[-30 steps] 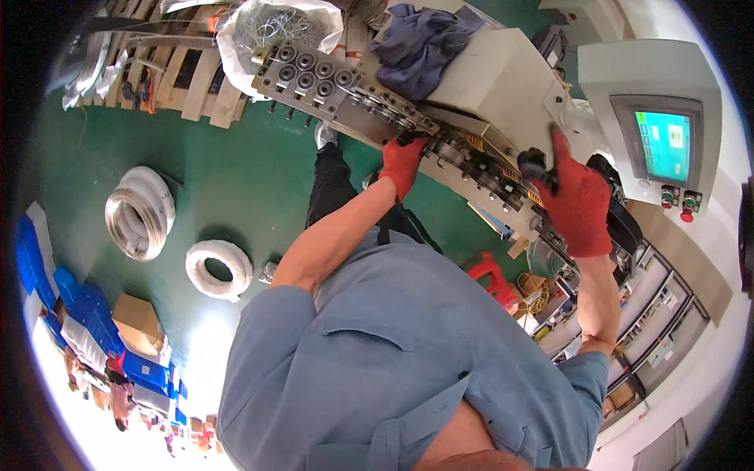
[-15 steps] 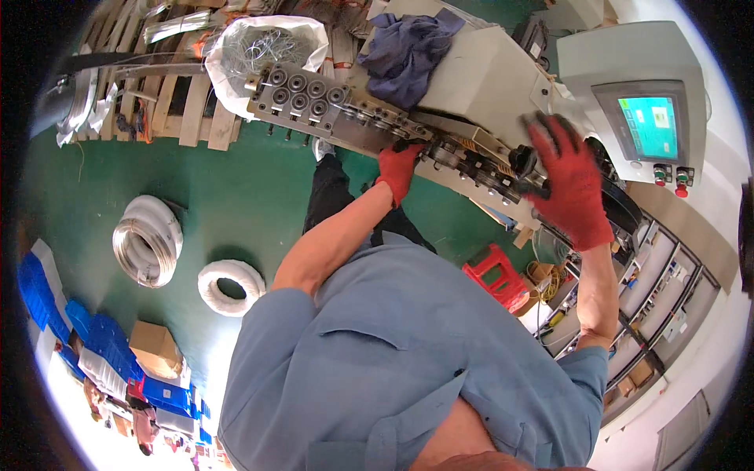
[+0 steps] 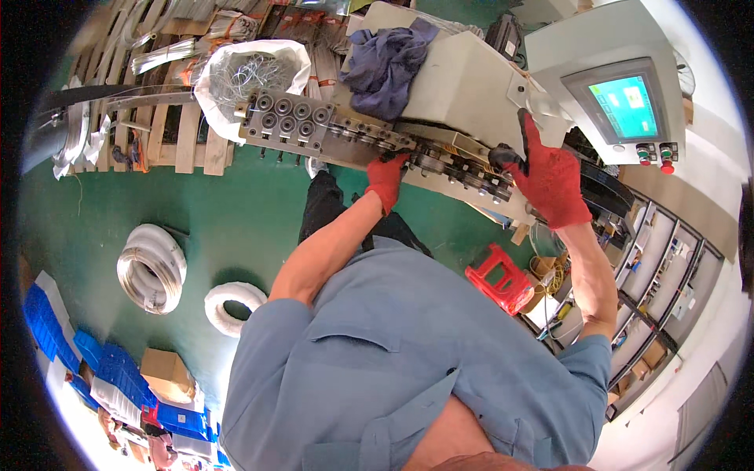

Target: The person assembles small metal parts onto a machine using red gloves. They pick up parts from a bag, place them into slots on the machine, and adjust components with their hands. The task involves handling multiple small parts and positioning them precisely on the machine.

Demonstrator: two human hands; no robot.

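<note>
A wire-working machine with a block of round straightening rollers (image 3: 292, 118) runs across in front of me, continuing to the right as a row of dark wheels and bolts (image 3: 463, 173). My left hand (image 3: 385, 182), in a red glove with black fingertips, is closed at the joint between these two sections. Its fingertips curl over the machine's edge, and what they grip, if anything, is too small to make out. My right hand (image 3: 554, 184), gloved alike, is over the machine's right end. Its index finger points up and its thumb is spread left, with nothing visibly held.
A control box with a lit touchscreen (image 3: 624, 104) and buttons stands at right. A dark cloth (image 3: 386, 69) lies on the grey housing. A white sack of tangled wire (image 3: 250, 74), wire coils (image 3: 149, 271), a red plastic case (image 3: 500, 280) and a shelf rack (image 3: 656, 314) are around.
My right hand has come down slightly and turned, its blurred spread fingers now a raised index finger and a spread thumb. My left hand stays at the same machine part. The view has shifted.
</note>
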